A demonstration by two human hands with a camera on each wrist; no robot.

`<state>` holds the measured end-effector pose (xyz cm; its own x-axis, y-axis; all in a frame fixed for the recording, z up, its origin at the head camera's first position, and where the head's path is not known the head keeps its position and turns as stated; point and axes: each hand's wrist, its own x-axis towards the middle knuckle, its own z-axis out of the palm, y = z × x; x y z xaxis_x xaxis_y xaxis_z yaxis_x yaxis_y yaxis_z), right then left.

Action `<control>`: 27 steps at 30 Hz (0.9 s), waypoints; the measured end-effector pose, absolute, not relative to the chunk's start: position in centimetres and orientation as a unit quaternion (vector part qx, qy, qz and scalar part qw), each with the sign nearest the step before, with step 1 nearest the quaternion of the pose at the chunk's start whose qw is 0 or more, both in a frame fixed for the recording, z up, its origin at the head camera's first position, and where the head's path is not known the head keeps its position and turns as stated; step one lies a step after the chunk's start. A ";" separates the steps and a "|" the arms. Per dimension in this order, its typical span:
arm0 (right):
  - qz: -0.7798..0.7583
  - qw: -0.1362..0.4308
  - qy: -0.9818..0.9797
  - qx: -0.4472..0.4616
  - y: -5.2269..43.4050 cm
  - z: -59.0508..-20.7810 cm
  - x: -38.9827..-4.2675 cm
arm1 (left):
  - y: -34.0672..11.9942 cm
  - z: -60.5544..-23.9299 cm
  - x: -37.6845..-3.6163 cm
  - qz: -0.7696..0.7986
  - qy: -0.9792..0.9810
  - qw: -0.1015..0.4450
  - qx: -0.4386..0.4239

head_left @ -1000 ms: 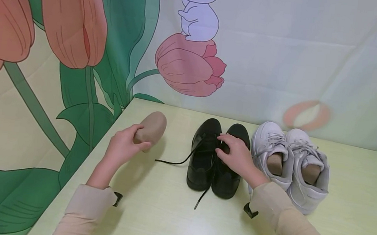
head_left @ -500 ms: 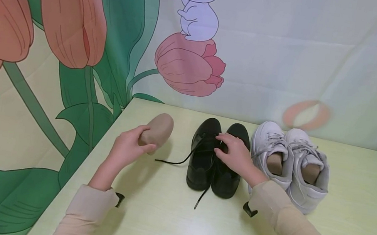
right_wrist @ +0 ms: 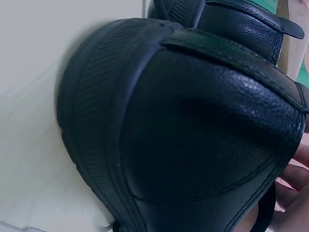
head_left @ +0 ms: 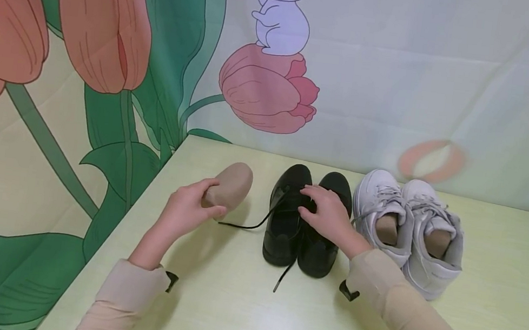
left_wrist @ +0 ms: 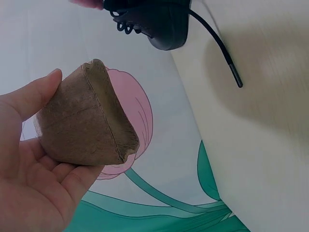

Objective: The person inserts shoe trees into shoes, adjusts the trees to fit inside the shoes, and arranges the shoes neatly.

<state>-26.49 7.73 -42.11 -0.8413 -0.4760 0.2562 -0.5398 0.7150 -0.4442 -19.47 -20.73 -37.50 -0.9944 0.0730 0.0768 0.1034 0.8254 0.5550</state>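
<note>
My left hand (head_left: 186,205) grips a brown moulded-pulp shoe insert (head_left: 231,186) with a rounded toe end, thumb on one side and fingers on the other. In the left wrist view the insert (left_wrist: 87,116) shows its blunt, open-edged end. It is held above the table, left of two black shoes. My right hand (head_left: 329,216) reaches over the right black shoe (head_left: 316,258), with fingertips and thumb curled at the tongue of the left black shoe (head_left: 280,248). In the right wrist view a black heel (right_wrist: 193,125) fills the picture and hides most of the fingers (right_wrist: 294,176).
A black lace (head_left: 249,228) trails left from the left black shoe, and another lace end lies behind its heel. To the right stand two white sneakers (head_left: 431,271) with brown inserts inside. A printed cloth (head_left: 361,89) hangs along the table's (head_left: 246,321) far edge.
My left hand has moved right with the shoe insert, closer to the black shoes. The right hand stays at the tongue, shifted slightly left. The shoes have not moved.
</note>
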 end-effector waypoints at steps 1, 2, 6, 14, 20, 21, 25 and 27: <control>0.255 0.061 -0.925 0.276 7.7 -42.1 -26.5 | -20.7 -37.5 -19.5 -0.292 -0.955 0.026 -0.047; 0.251 0.060 -0.926 0.276 7.6 -42.1 -26.6 | -20.6 -37.4 -19.4 -0.291 -0.955 0.026 -0.049; 0.228 0.057 -0.931 0.280 7.4 -42.1 -26.7 | -20.3 -37.2 -19.2 -0.290 -0.955 0.027 -0.055; 0.178 0.059 -0.938 0.292 6.9 -42.3 -26.8 | -19.5 -36.8 -18.7 -0.286 -0.955 0.028 -0.071; 0.167 0.053 -0.938 0.299 6.6 -42.4 -26.9 | -19.2 -36.7 -18.5 -0.287 -0.955 0.025 -0.075; 0.164 0.053 -0.938 0.300 6.6 -42.4 -26.9 | -19.2 -36.7 -18.5 -0.286 -0.955 0.025 -0.077; 0.153 0.053 -0.939 0.302 6.5 -42.5 -27.0 | -19.0 -36.8 -18.4 -0.282 -0.956 0.023 -0.082; 0.141 0.052 -0.940 0.305 6.5 -42.5 -27.0 | -18.8 -36.8 -18.3 -0.281 -0.956 0.021 -0.085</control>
<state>-27.01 6.48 -42.51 -0.8083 -0.5593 0.1840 -0.5887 0.7738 -0.2339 -18.34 -18.80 -36.80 -0.9848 0.1495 0.0884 0.1736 0.8279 0.5334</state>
